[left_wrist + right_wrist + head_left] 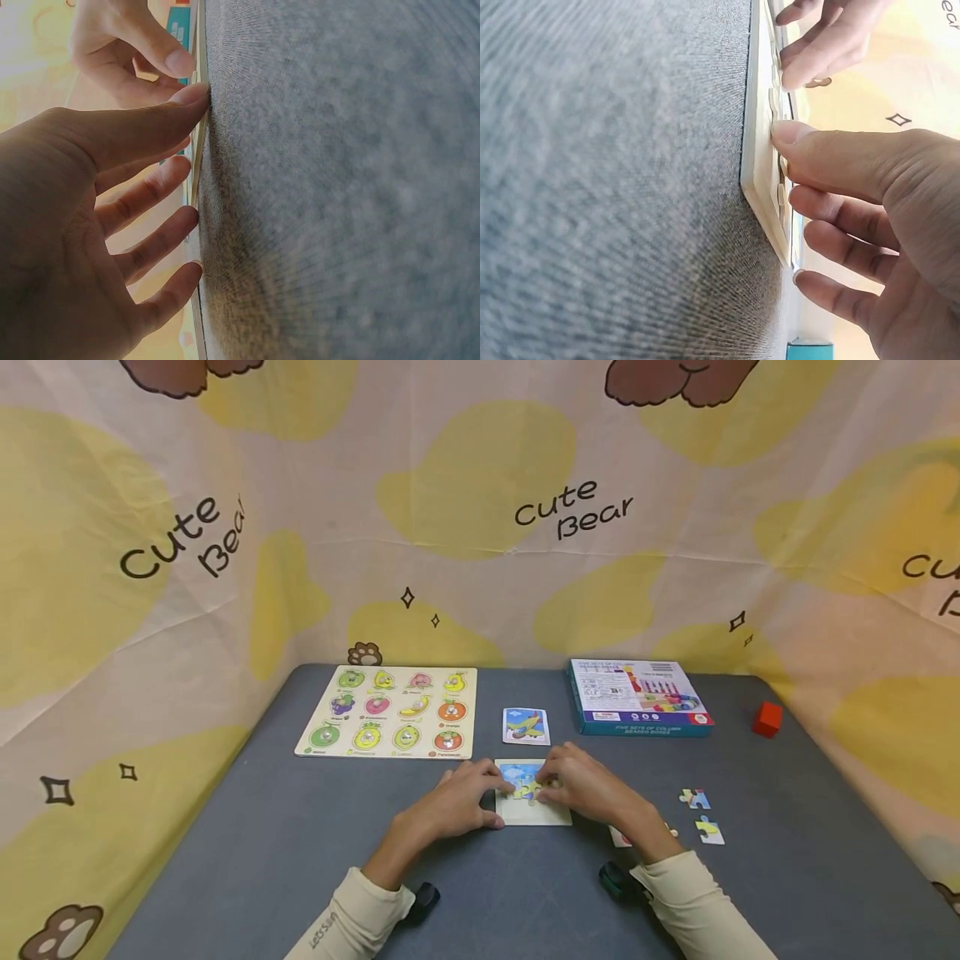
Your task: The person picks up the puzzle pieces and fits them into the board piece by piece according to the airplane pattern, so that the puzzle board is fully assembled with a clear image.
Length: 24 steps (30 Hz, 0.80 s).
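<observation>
A small jigsaw tray [517, 815] lies on the table, its upper part filled with blue and yellow pieces. My left hand [463, 800] is at the tray's left side, thumb by the near corner and a fingertip over the pieces; its fingers [161, 244] are spread along the edge in the left wrist view. From the right, my right hand [585, 783] pinches a jigsaw piece [783, 166] between thumb and index finger, low over the tray. The fingers partly hide that piece's picture. Just beyond the tray is a picture card [526, 727] with a yellow airplane.
Loose jigsaw pieces [709, 831] lie to the right, some partly behind my right forearm. A fruit board [390, 714] is at the back left. A flat boxed set [637, 697] and a red block [767, 719] are at the back right. Printed cloth [480, 527] walls the table.
</observation>
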Tool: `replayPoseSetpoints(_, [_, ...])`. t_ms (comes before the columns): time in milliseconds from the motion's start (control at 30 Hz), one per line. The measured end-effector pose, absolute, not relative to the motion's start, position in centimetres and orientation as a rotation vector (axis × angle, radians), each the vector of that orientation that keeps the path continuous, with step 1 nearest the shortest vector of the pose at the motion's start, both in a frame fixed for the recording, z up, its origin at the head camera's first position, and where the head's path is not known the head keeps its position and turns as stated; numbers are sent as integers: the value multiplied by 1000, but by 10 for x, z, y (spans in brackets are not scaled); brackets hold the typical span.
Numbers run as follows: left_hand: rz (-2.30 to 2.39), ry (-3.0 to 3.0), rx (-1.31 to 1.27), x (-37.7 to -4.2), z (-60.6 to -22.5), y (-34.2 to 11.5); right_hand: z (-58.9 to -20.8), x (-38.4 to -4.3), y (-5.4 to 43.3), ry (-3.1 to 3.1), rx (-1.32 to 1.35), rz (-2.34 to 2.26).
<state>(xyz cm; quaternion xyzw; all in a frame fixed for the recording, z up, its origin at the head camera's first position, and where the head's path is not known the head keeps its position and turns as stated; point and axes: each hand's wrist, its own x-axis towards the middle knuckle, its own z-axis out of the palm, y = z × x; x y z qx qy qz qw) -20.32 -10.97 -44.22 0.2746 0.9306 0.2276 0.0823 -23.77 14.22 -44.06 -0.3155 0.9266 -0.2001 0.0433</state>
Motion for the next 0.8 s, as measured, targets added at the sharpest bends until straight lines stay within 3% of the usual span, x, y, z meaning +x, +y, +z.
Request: replayPoseSetpoints(800, [695, 2773, 825, -203, -443, -109, -445, -237, 138, 2810, -1080, -622])
